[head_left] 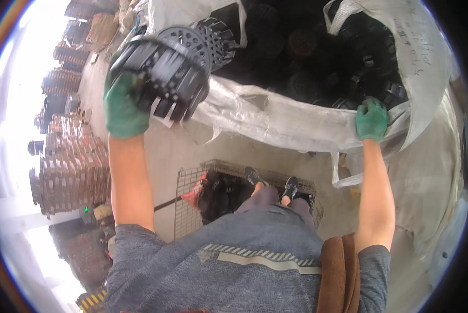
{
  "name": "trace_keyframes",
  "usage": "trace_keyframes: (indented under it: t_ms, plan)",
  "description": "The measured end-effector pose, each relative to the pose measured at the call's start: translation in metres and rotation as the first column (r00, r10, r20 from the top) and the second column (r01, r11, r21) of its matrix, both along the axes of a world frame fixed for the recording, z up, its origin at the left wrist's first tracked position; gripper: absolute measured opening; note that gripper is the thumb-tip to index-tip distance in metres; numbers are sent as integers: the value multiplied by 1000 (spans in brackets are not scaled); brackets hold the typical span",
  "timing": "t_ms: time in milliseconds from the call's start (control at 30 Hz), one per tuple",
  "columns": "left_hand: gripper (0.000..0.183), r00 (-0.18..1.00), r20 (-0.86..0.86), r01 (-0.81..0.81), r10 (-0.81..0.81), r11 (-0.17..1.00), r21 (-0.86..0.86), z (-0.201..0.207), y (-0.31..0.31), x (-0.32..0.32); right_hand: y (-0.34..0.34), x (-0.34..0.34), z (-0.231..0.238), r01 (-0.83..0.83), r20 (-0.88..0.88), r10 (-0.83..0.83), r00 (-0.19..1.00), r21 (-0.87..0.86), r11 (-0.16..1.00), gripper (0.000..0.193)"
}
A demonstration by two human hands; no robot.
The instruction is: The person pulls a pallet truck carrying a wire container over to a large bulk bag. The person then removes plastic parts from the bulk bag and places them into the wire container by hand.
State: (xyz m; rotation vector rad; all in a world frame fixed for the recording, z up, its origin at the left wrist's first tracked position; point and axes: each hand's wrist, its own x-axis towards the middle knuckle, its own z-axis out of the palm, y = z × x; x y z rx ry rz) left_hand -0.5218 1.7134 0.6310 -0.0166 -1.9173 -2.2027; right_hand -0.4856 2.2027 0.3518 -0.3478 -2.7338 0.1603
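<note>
Black plastic part (169, 68) is held in left hand (124, 107) grip, white sack (281, 115) rim is touched by right hand (372, 120), grip can't be told.

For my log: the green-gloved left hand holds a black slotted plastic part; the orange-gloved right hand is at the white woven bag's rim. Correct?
Almost: the head view shows the right hand in a green glove, not orange. It is at the rim of the white woven bag, and the left hand holds the black slotted plastic part.
</note>
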Motion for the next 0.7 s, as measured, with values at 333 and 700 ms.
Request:
trace_keyframes:
  t_ms: [333,700]
  plan:
    - [42,773,609,-71,178,978,-195,-160,-164,230,12,-5,-14,-42,3,42,999,57,997,28]
    - [29,637,537,-169,553,780,-603,-301,-216,258,-1,-3,6,-44,-9,45,999,144,989,20]
